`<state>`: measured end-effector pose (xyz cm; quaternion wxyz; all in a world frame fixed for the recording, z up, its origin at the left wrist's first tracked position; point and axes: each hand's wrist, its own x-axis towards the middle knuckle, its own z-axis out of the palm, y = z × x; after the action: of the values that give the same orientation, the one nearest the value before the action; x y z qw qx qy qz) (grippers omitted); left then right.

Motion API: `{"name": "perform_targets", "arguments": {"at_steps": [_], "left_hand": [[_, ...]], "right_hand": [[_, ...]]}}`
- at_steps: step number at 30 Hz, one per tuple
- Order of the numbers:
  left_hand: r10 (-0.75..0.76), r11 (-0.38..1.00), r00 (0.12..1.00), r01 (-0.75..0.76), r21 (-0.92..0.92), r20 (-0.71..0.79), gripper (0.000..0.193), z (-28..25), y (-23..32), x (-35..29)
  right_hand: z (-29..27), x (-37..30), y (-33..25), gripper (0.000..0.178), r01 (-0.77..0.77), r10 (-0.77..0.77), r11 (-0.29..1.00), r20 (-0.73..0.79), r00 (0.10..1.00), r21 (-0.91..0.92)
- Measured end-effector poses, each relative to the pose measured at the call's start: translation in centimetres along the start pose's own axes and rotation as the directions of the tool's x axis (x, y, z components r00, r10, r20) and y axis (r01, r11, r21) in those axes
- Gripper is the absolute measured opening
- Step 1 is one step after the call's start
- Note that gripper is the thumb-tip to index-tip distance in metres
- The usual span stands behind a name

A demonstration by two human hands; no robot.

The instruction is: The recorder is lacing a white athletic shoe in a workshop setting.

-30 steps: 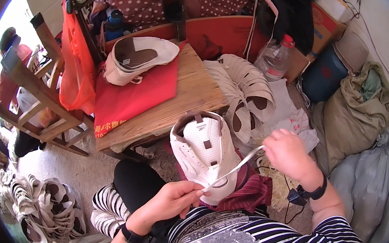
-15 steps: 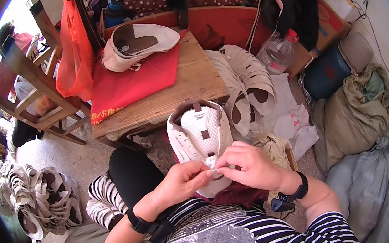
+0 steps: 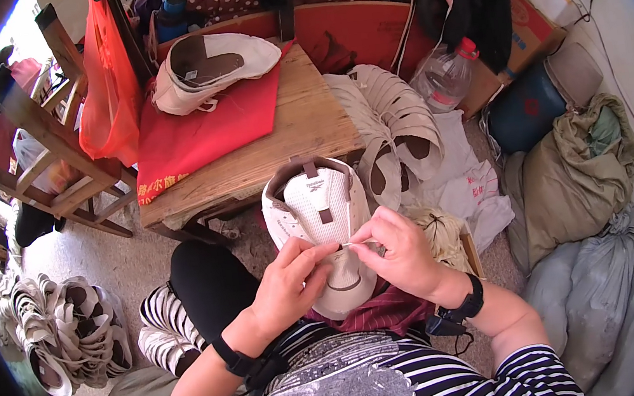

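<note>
A white and beige shoe upper (image 3: 320, 197) with brown lining rests in my lap, its rounded toe toward me and its heel opening facing away. My right hand (image 3: 400, 257) is closed in a pinch on a thin white lace (image 3: 346, 245) at the base of the tongue. From the other side, my left hand (image 3: 292, 282) meets it with curled fingers, its fingertips at the lace's left end. The left thumb lies near the toe part. Another similar upper (image 3: 216, 69) sits on a red cloth on the wooden table, a bit of lace hanging from it.
Beyond my lap stands the wooden table (image 3: 315, 112) with a red cloth (image 3: 208, 136). Nested uppers (image 3: 395, 126) lie to its right; more stacks (image 3: 70, 328) are on the left floor. Sacks (image 3: 607, 306) line the right side. A wooden stool (image 3: 56, 169) leans at the left.
Both hands have moved up and away from me along the upper, and more of the toe now shows. The thin lace between the fingertips is more visible. The view has shifted slightly.
</note>
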<state>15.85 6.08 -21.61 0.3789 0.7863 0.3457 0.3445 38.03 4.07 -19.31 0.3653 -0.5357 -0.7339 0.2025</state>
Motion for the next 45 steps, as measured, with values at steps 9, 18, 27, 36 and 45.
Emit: {"name": "perform_targets", "arguments": {"at_steps": [9, 18, 27, 36, 45], "left_hand": [[0.11, 0.993, 0.994, -0.11, 0.054, -0.011, 0.041, 0.1, -0.9, -0.6], [0.163, 0.975, 0.985, -0.17, 0.142, 0.062, 0.048, -0.2, -1.2, -0.3], [0.167, 0.964, 0.979, -0.188, 0.189, 0.12, 0.05, -0.8, -0.9, -0.1], [0.17, 0.96, 0.977, -0.195, 0.203, 0.132, 0.051, -0.8, -1.2, -0.2], [0.177, 0.95, 0.974, -0.206, 0.234, 0.141, 0.051, -0.9, -1.0, -0.2]], "right_hand": [[0.6, -0.4, -0.2, 0.011, -0.095, 0.091, 0.986, 0.033, 0.995, 0.136], [1.0, -0.6, 0.0, 0.012, -0.035, 0.033, 0.996, 0.016, 0.999, 0.084], [0.8, -0.4, 0.6, 0.011, -0.039, 0.041, 0.989, -0.007, 0.999, 0.146], [1.3, -0.5, 0.8, 0.013, 0.102, -0.103, 0.995, 0.044, 0.994, 0.021], [1.2, -0.8, 0.6, 0.011, -0.135, 0.121, 0.956, 0.07, 0.99, 0.262]]}}
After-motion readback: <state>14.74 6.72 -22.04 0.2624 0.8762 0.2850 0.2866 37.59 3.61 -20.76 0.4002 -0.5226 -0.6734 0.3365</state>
